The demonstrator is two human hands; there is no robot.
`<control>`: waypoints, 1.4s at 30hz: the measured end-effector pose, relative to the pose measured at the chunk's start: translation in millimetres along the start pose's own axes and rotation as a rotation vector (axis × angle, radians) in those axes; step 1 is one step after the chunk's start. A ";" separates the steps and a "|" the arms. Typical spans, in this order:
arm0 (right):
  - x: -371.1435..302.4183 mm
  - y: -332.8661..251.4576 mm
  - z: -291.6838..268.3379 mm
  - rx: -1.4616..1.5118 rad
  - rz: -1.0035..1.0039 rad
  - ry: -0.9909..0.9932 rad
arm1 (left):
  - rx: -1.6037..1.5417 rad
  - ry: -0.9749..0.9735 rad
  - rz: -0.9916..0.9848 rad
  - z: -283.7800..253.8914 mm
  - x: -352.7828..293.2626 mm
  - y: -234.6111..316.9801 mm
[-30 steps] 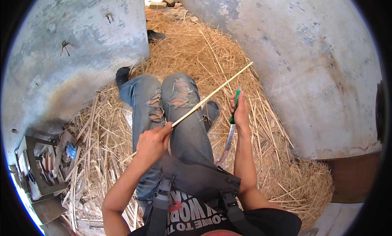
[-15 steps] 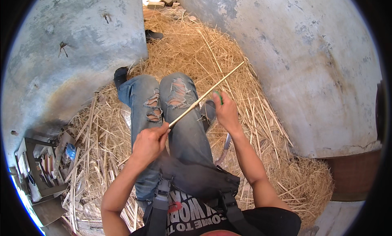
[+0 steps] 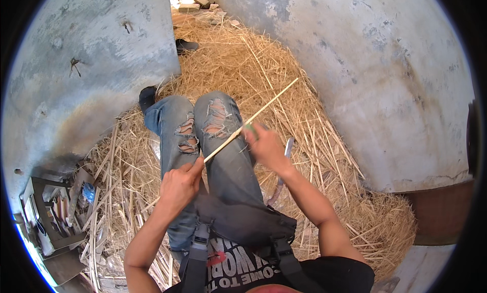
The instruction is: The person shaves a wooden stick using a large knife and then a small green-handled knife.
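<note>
My left hand [image 3: 181,185] is closed round the near end of a thin, pale stick [image 3: 223,145], perhaps split bamboo. The stick slants up and to the right over my knees, with a slightly thicker node near its middle. Against that node is my right hand [image 3: 266,147], closed on a small green object [image 3: 249,130]. Motion blur and my fingers hide most of it, so its kind does not show. Beside my right thigh, partly behind my right forearm, lies a long curved blade [image 3: 288,150] with a darker handle.
Straw [image 3: 223,52] and loose strips cover the floor around my legs. Weathered grey walls rise at left [image 3: 101,54] and right [image 3: 365,90]. A dark wooden frame [image 3: 66,239] with clutter and a blue plastic scrap [image 3: 89,192] sits at lower left. Bricks [image 3: 190,8] lie at the far opening.
My right hand has come left and slightly down, bringing the green object onto the stick's node. My left hand, still gripping the stick, has shifted slightly left and down.
</note>
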State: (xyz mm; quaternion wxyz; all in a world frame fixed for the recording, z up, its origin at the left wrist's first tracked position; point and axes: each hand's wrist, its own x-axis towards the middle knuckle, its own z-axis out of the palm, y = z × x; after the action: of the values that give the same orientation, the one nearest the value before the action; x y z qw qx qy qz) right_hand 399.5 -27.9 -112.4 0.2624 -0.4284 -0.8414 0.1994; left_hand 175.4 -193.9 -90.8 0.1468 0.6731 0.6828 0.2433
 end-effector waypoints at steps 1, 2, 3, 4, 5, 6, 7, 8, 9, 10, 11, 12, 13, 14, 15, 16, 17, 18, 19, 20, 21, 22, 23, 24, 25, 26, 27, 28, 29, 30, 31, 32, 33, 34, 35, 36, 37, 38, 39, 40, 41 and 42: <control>9.2 13.6 -7.0 0.029 0.087 0.005 | 0.014 -0.009 0.003 -1.3 -2.0 -1.5; 19.6 32.9 -17.9 0.052 0.175 0.010 | 0.023 -0.016 0.008 -3.1 -3.0 0.0; 24.6 43.3 -22.6 0.078 0.259 0.014 | 0.034 -0.021 0.009 -3.8 -4.3 0.7; 23.0 34.0 -18.5 0.141 0.301 -0.012 | 0.039 -0.017 0.010 -3.3 -6.5 -0.3; 15.0 19.3 -10.1 0.121 0.184 -0.014 | 0.040 -0.009 0.021 -3.4 -5.7 -1.0; 0.8 2.3 -1.4 0.093 0.073 -0.009 | 0.036 -0.001 0.043 -3.3 -2.7 -1.4; -9.3 -7.0 6.7 0.077 -0.036 -0.008 | 0.046 -0.003 0.047 -3.8 -5.6 -5.0; -12.2 -5.9 8.7 0.050 -0.040 -0.028 | 0.056 -0.005 0.050 -3.8 -11.1 -9.2; -5.6 2.3 4.0 0.064 0.098 0.000 | 0.065 -0.007 0.053 -4.3 -15.0 -12.8; 7.4 16.2 -6.0 0.088 0.233 0.018 | 0.082 -0.014 0.043 -10.1 -21.4 -13.5; 17.1 35.8 -17.3 0.100 0.373 0.038 | 0.090 -0.023 0.040 -13.9 -25.3 -12.7; 20.2 64.8 -23.7 0.069 0.309 0.105 | 0.094 -0.026 0.043 -15.7 -26.2 -10.1; 15.4 60.5 -17.9 0.077 0.258 0.087 | 0.105 -0.029 0.043 -15.7 -27.6 -9.8; 7.1 47.2 -8.1 0.083 0.203 0.073 | 0.117 -0.028 0.046 -16.3 -27.4 -10.4; -1.9 32.7 1.5 0.089 0.148 0.059 | 0.129 -0.027 0.049 -16.6 -27.2 -11.2; -9.7 2.2 0.7 0.069 0.153 -0.128 | 0.144 -0.032 0.047 -16.9 -30.3 -13.9; -7.4 0.2 -0.4 0.062 0.149 -0.097 | 0.164 -0.032 0.052 -19.3 -32.4 -16.2; -4.0 -0.6 -1.8 0.055 0.145 -0.066 | 0.185 -0.031 0.057 -21.8 -34.8 -18.8; -2.3 0.7 -3.3 0.047 0.148 -0.039 | 0.185 -0.040 0.054 -23.9 -39.3 -21.8; 5.3 28.6 -7.5 0.136 0.235 0.056 | 0.184 -0.051 0.052 -26.7 -44.6 -23.5; 11.9 44.5 -11.7 0.124 0.291 0.023 | 0.187 -0.055 0.046 -28.7 -47.9 -25.3; 20.1 50.3 -20.3 0.107 0.343 -0.008 | 0.195 -0.052 0.053 -28.8 -48.4 -25.6; 23.9 53.1 -25.0 0.089 0.396 -0.040 | 0.203 -0.049 0.060 -28.7 -48.5 -25.5; 13.1 46.4 -14.3 0.063 0.236 -0.036 | 0.212 -0.046 0.067 -28.2 -48.6 -25.8; -5.4 19.2 4.7 0.039 0.080 -0.036 | 0.198 -0.034 0.070 -26.5 -50.1 -28.5; -14.4 3.0 14.6 0.016 -0.079 -0.034 | 0.187 -0.019 0.073 -26.1 -52.1 -31.7; -11.2 7.3 14.7 -0.042 -0.048 -0.022 | 0.177 -0.003 0.081 -26.5 -52.6 -35.3; -7.2 18.2 18.0 -0.089 -0.015 -0.014 | 0.184 0.011 0.075 -29.9 -56.8 -38.4; -2.3 32.7 19.3 -0.136 0.020 -0.011 | 0.188 0.023 0.066 -33.2 -63.2 -41.1; 12.6 69.2 0.7 0.030 0.197 0.065 | 0.187 0.036 0.064 -36.0 -69.0 -42.8; 26.4 106.0 -19.4 0.208 0.362 0.175 | 0.183 0.034 0.067 -39.2 -73.7 -45.2; 29.9 147.2 -38.6 0.117 0.521 0.277 | 0.177 0.033 0.075 -41.6 -77.5 -49.0; 24.0 192.0 -57.2 0.015 0.506 0.363 | 0.166 0.035 0.090 -43.2 -79.1 -52.2; 25.3 217.1 -68.3 -0.083 0.480 0.447 | 0.138 0.027 0.084 -44.4 -80.4 -54.9; 30.3 199.8 -65.9 0.084 0.514 0.418 | 0.149 0.037 0.072 -44.4 -83.0 -56.8; 27.4 181.6 -65.6 0.248 0.550 0.388 | 0.160 0.046 0.063 -44.1 -83.9 -58.2; 19.4 153.7 -62.1 0.410 0.601 0.346 | 0.167 0.040 0.050 -44.0 -89.0 -58.8; 13.8 130.7 -58.9 0.451 0.599 0.301 | 0.159 0.045 0.043 -41.9 -85.5 -56.2; 10.8 111.5 -54.1 0.450 0.558 0.262 | 0.149 0.051 0.042 -40.5 -83.3 -55.2; 6.6 94.4 -48.0 0.448 0.520 0.223 | 0.138 0.055 0.039 -38.9 -82.2 -54.9; 0.9 84.3 -42.9 0.444 0.484 0.185 | 0.124 0.057 0.039 -36.7 -80.6 -54.5; -4.9 79.0 -36.9 0.429 0.459 0.175 | 0.087 0.054 0.043 -35.3 -79.3 -54.8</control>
State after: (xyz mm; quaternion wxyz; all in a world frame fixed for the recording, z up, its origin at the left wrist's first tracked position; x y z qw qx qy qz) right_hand 473.2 15.9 -129.1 0.3662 -0.5574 -0.6357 0.3886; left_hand 114.3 -275.9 -100.3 0.0934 0.6866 0.6818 0.2345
